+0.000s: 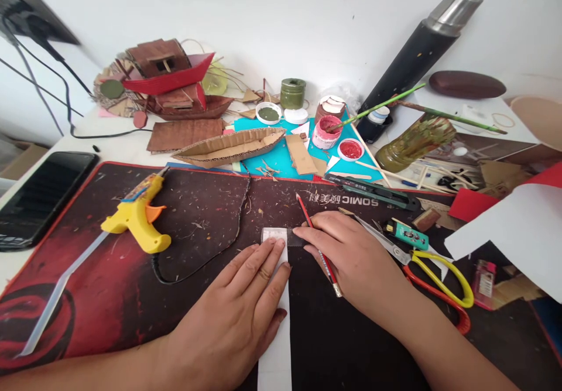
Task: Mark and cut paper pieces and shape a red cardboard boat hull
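Observation:
My left hand [246, 303] lies flat on a long white paper strip [274, 367], its fingers stretched towards the strip's far end. A red pencil [304, 208] is in my right hand [346, 250], slanting under the fingers with its tip pointing away. The right thumb and index fingertips touch a small clear, see-through piece [295, 239] at the strip's far end. Whether that piece is a ruler or tape I cannot tell. Close to the right hand lie scissors [441, 280] with yellow and red handles, a teal lighter [408, 234] and a utility knife [377, 192].
A yellow glue gun [136, 218] rests on the dark mat [197, 315], its cord running behind my left hand. Further back stand a cardboard boat hull [232, 148], red boat models [171, 78] and open paint jars [325, 133]. A phone [44, 195] lies far left.

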{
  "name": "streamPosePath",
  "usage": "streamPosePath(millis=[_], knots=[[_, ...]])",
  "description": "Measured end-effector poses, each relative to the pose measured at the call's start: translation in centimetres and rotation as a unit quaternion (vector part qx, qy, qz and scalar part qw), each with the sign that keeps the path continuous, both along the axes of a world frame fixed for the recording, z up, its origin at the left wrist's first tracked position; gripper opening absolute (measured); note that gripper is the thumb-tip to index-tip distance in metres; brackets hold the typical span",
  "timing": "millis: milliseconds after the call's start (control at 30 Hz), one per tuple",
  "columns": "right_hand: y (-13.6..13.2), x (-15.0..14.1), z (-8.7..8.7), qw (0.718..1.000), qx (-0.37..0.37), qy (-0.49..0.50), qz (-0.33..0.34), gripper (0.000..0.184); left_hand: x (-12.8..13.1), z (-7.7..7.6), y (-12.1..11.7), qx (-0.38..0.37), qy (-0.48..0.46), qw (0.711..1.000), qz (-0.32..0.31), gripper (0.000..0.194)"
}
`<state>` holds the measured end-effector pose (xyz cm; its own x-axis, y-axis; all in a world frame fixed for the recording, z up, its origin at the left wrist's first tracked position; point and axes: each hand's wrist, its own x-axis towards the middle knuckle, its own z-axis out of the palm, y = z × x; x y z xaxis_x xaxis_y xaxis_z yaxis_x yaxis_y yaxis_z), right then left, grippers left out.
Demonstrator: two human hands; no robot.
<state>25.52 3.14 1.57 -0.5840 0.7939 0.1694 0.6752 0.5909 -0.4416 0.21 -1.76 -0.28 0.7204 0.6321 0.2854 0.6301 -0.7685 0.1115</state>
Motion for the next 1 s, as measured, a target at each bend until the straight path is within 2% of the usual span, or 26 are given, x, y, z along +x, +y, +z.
streamPosePath(millis=[267, 433, 600, 733, 867, 1000], knots=[[0.0, 0.0, 0.0, 1.000, -0.005, -0.006, 0.000, 0.034, 0.0, 0.0, -0.1, 0.000, 0.001, 1.000, -0.002, 0.046], [0.1, -0.1, 0.0, 1.000, 0.000, 0.000, -0.002, 0.029, 0.1, 0.0, 0.0, -0.001, -0.001, 1.000, 0.000, 0.046], [0.2, -0.4, 0.4, 0.994, 0.020, 0.106, 0.000, 0.022, 0.0, 0.0, -0.1, 0.003, 0.002, 1.000, 0.001, 0.046], [-0.2, -1.3, 1.2, 0.970, -0.029, 0.239, -0.019, 0.022, -0.1, 0.0, -0.1, 0.009, -0.002, 1.000, -0.003, 0.046], [-0.5, -2.4, 1.1, 0.925, -0.128, 0.353, -0.055, 0.016, -0.1, -0.1, 0.0, 0.011, -0.003, 1.000, -0.001, 0.048], [-0.1, -2.9, 0.1, 0.879, -0.197, 0.414, -0.127, 0.030, 0.0, -0.1, 0.1, 0.017, -0.006, 1.000, -0.001, 0.047]])
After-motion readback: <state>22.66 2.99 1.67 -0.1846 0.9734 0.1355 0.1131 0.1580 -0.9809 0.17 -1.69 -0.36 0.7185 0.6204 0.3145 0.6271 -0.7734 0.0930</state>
